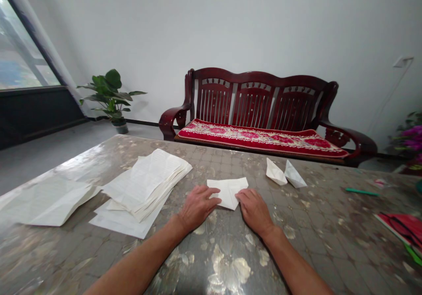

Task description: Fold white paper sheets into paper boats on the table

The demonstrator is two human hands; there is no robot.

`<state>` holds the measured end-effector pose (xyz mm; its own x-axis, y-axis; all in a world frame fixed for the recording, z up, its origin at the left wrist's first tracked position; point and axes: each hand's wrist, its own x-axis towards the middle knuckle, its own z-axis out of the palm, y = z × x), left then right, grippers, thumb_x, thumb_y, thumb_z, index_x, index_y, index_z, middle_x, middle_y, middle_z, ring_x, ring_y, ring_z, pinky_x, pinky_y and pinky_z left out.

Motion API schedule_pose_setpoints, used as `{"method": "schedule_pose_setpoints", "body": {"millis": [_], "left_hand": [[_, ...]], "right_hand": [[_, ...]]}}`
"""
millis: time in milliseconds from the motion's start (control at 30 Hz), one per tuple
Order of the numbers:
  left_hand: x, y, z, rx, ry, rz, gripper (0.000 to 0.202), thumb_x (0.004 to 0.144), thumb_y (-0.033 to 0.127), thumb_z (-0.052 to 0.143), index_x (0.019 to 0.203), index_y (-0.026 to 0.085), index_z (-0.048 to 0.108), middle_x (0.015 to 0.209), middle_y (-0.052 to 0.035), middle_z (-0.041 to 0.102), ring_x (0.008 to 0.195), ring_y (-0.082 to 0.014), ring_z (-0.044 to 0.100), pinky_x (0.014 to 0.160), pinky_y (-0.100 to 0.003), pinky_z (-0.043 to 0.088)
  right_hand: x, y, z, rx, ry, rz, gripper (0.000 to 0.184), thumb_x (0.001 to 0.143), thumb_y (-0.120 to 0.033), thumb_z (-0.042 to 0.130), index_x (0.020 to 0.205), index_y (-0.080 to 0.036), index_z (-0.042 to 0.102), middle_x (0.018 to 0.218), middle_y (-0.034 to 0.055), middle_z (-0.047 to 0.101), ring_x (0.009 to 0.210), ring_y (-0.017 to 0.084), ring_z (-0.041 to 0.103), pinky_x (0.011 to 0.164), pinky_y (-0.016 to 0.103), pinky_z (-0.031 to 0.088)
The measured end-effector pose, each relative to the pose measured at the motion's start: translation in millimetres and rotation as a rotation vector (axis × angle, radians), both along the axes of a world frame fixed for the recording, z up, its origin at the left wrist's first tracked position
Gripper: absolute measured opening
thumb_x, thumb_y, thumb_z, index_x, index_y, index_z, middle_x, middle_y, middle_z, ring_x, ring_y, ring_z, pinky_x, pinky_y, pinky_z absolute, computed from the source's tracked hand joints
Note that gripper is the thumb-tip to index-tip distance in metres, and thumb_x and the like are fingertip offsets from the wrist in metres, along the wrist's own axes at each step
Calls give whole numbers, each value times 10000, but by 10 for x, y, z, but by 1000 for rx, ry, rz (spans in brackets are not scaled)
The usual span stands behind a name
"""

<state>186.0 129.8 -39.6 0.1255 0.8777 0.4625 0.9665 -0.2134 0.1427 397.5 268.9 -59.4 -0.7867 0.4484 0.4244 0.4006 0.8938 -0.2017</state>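
Observation:
A folded white paper (228, 193) lies on the marbled, glossy table top (329, 229) straight ahead of me. My left hand (198, 207) holds its left side with the fingertips, and my right hand (253, 211) holds its lower right side. Both hands sit palm down. To the left of my left hand lies a thick stack of cream paper sheets (145, 185), with a loose creased sheet (49, 200) beyond it. Near my right hand, two white folded paper pieces (280, 174) stand farther up the table, apart from both hands.
A green pen (361, 191) and a red folded item (400, 229) lie towards the table's right edge. Past the far edge stand a dark red wooden bench (257, 106) with a floral cushion, a potted plant (110, 97) and a window (23, 44).

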Motion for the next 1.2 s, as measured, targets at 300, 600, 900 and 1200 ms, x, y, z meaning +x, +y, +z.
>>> {"method": "schedule_pose_setpoints", "body": {"millis": [300,600,900,1200], "left_hand": [[111,167,-86,-188,-333,-265,174,955,290,561,978,242,726,1000,-17,751,981,-148,659,938,-286,445],[157,275,5,-371,-467,39,148,876,280,620,963,224,725,1050,-14,712,971,-177,641,870,-258,474],[259,372,142,-526,-368,275,289,832,355,628,1056,186,700,1112,-68,704,976,-232,649,858,-305,480],[294,400,90,-519,-271,337,273,867,392,593,1015,184,691,1095,-84,676,986,-232,650,846,-301,485]], "right_hand": [[66,-42,42,-93,81,137,335,818,-22,480,996,-205,697,997,64,670,949,198,566,876,326,470],[165,-85,78,-128,45,128,311,799,-89,538,1013,-232,713,1105,54,698,1025,202,613,921,342,471],[150,-164,183,-150,0,42,155,792,-168,655,909,-242,725,929,25,655,895,188,574,813,313,441],[137,-147,165,-133,-8,34,84,853,-203,662,865,-244,734,862,21,624,874,180,535,799,315,406]]}}
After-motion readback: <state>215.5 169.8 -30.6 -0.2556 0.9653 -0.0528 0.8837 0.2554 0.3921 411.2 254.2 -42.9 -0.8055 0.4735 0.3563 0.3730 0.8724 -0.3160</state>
